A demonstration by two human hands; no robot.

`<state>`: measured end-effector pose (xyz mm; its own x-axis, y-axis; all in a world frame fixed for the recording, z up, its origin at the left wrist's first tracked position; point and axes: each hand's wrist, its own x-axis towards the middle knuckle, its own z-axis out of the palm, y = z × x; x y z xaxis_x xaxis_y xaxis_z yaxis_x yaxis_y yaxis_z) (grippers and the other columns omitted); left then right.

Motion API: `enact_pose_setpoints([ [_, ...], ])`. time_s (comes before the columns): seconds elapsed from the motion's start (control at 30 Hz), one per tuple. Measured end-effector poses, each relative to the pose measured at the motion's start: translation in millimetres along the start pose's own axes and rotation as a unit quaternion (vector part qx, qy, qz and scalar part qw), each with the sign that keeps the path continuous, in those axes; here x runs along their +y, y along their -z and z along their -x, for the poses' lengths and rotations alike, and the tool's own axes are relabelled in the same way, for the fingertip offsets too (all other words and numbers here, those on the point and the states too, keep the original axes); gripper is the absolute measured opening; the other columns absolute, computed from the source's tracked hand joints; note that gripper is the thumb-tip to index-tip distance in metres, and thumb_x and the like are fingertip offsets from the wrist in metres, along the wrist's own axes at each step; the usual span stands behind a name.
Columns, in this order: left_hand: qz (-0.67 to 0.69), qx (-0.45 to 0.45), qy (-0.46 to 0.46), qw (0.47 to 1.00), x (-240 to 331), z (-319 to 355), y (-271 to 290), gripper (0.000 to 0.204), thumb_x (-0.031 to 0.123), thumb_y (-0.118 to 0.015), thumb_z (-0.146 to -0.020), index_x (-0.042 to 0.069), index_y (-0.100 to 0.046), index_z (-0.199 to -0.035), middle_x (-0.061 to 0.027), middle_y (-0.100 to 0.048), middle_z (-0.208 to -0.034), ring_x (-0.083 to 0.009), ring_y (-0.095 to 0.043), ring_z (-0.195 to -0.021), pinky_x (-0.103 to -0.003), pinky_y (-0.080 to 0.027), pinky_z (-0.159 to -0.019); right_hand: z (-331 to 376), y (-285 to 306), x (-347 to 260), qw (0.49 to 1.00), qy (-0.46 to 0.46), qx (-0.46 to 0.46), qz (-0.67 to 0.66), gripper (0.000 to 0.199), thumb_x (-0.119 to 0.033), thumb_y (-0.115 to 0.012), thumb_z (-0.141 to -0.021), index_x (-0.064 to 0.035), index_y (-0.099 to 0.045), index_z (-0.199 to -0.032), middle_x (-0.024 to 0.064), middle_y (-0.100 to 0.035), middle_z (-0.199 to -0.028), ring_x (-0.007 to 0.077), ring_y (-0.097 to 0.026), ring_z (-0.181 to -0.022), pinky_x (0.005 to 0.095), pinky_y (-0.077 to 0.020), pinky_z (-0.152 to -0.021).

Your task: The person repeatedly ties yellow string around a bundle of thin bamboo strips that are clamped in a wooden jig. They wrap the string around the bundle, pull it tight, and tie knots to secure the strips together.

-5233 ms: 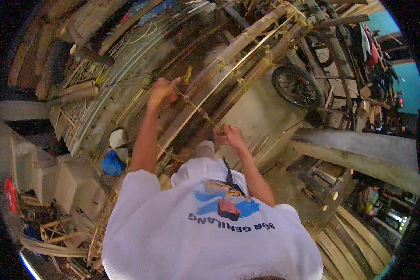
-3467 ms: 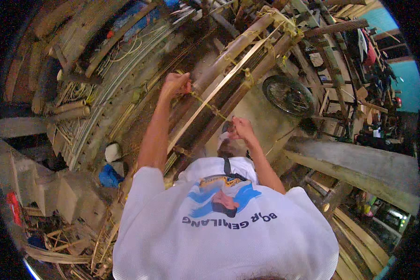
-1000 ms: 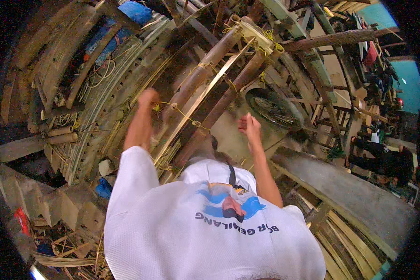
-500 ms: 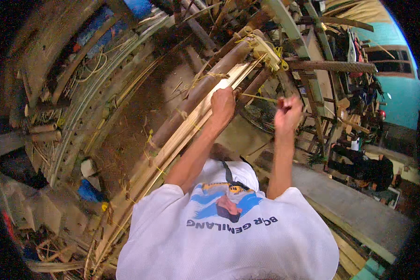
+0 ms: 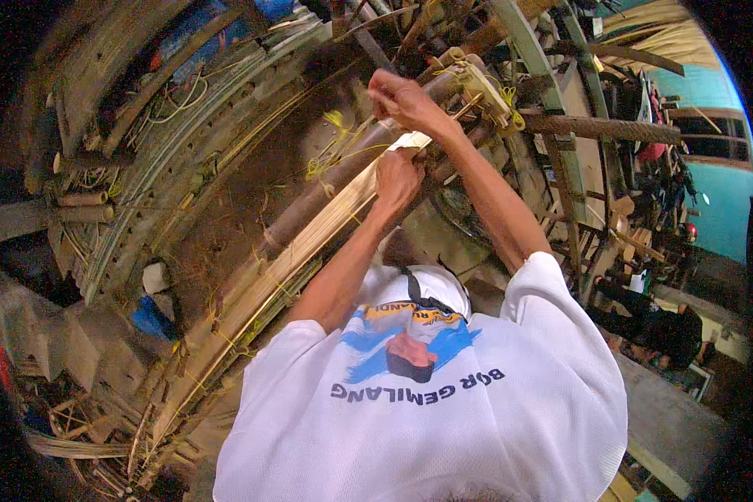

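there it was: the left hand (image 5: 400, 177) sat at the far end of the bundle of pale wooden strips (image 5: 326, 219), its fingers curled in tight, gripping the edge of the strips as far as i could tell from my end. the bundle ran slantwise from lower left to upper right, just beside the brown pole (image 5: 286, 224), its tip near the pale end block (image 5: 485, 88).

and up over the pole went the right arm, above the left hand! the right hand (image 5: 391, 96) hung beyond the strips, fingers bent inward and blurred; i couldn't tell how far they had closed, or whether they had hold of anything. the yellow cord (image 5: 356, 156) trailed across the pole from beside the left hand, loose and looping at its outer end.

here was my worry. that loop could have snagged on the pole or tangled with itself, and a hard tug would then have tightened it in the wrong place. if the left hand had eased off, the strips might have fanned apart or slid lengthwise, since i saw no finished tie right at its grip. the right forearm, passing so close above, could have knocked that grip too. and a sharp strip edge might have frayed the cord under a jerk, or nicked a finger.
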<state>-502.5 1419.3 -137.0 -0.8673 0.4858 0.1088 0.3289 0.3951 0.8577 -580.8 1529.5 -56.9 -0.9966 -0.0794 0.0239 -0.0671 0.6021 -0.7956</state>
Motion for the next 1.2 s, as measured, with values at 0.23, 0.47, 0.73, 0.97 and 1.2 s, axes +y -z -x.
enact_pose_setpoints([
  [0.23, -0.024, -0.004, 0.084, 0.996, 17, -11, 6, 0.026, 0.025, -0.063, -0.084, 0.0, -0.071, -0.085, -0.0244, -0.065, -0.075, -0.0389, -0.064, -0.071, -0.044, -0.05, -0.065, 175, -5, 17, 0.818, -0.133, 0.395, -0.396, 0.008, -0.009, -0.054, -0.093, -0.0058, -0.05, -0.087, 0.0028, -0.047, -0.066, 0.0172, -0.052, -0.064, 0.033, -0.0519, -0.067],
  [0.47, 0.248, -0.107, 0.134, 0.954, 16, -11, 50, 0.032, 0.028, -0.064, -0.089, -0.001, -0.07, -0.1, -0.0107, -0.07, -0.094, -0.0187, -0.067, -0.08, -0.033, -0.054, -0.075, 215, -60, 126, 0.5, -0.276, 0.367, -0.735, 0.013, -0.011, -0.057, -0.092, -0.0003, -0.058, -0.084, 0.0088, -0.061, -0.08, 0.0208, -0.062, -0.081, 0.0418, -0.0531, -0.09],
  [0.73, 0.495, -0.008, 0.176, 0.851, 53, -73, 56, 0.03, 0.024, -0.058, -0.094, -0.005, -0.065, -0.092, -0.0083, -0.066, -0.079, -0.016, -0.065, -0.071, -0.031, -0.056, -0.07, 233, -59, 124, 0.448, -0.271, 0.346, -0.779, 0.017, -0.009, -0.052, -0.094, 0.0018, -0.056, -0.082, 0.0112, -0.061, -0.082, 0.0231, -0.062, -0.082, 0.041, -0.0496, -0.099],
  [0.97, 0.541, -0.021, 0.238, 0.806, 0, -100, 36, 0.028, 0.022, -0.061, -0.093, -0.004, -0.061, -0.085, 0.0004, -0.048, -0.062, -0.0099, -0.044, -0.052, -0.026, -0.044, -0.05, 233, -55, 121, 0.478, -0.247, 0.327, -0.777, 0.022, -0.011, -0.054, -0.094, 0.0, -0.051, -0.075, 0.0075, -0.053, -0.07, 0.0198, -0.058, -0.073, 0.0389, -0.0513, -0.094],
  [1.2, 0.537, 0.022, 0.355, 0.765, -50, -120, 16, 0.025, 0.016, -0.057, -0.094, -0.007, -0.058, -0.082, -0.0067, -0.052, -0.066, -0.0127, -0.047, -0.054, -0.027, -0.044, -0.047, 236, -62, 135, 0.463, -0.237, 0.279, -0.807, 0.015, -0.003, -0.051, -0.092, 0.0011, -0.055, -0.078, 0.0104, -0.059, -0.076, 0.0224, -0.061, -0.08, 0.0395, -0.0495, -0.096],
])
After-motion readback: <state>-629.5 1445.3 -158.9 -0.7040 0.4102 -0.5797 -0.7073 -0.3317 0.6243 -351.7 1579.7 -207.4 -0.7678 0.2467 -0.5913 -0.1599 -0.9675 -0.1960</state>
